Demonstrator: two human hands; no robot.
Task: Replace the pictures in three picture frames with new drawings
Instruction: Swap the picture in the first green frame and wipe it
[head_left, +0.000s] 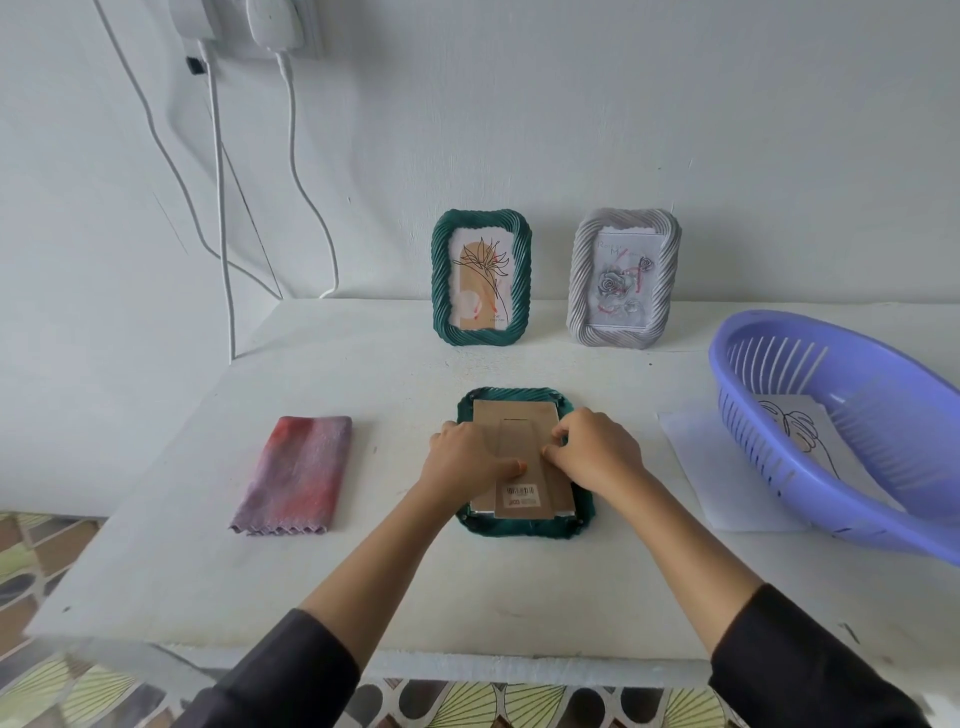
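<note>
While both hands bear on it, a dark green frame (519, 527) lies face down on the white desk (389, 374), directly under them, its brown backing board (514, 415) turned up. The left hand (467, 457) covers the frame's left side, fingers bent down over that edge and thumb (519, 466) laid flat on the board, so it grips the frame. The right hand (597, 452) sits on the right side with its fingers curled and their tips on the board, close to the left thumb; whether they pinch anything or only press, I cannot tell. A barcode label (521, 491) shows on the board just nearer the body than the thumb.

Beyond the hands, two more frames stand upright against the wall. A second green frame (480, 278) stands a little to the left of straight ahead, holding a line drawing of a flower. A grey frame (623, 278) stands to the right, holding a picture of roses.

Well to the right of the right hand a purple slotted basket (748, 415) rests tilted, with a fresh line drawing (795, 426) inside it. A white sheet (727, 483) lies partly under the basket. Left of the left hand, and apart from it, lies a folded pink and purple cloth (296, 473). White cables (221, 208) hang down the wall far to the left.
</note>
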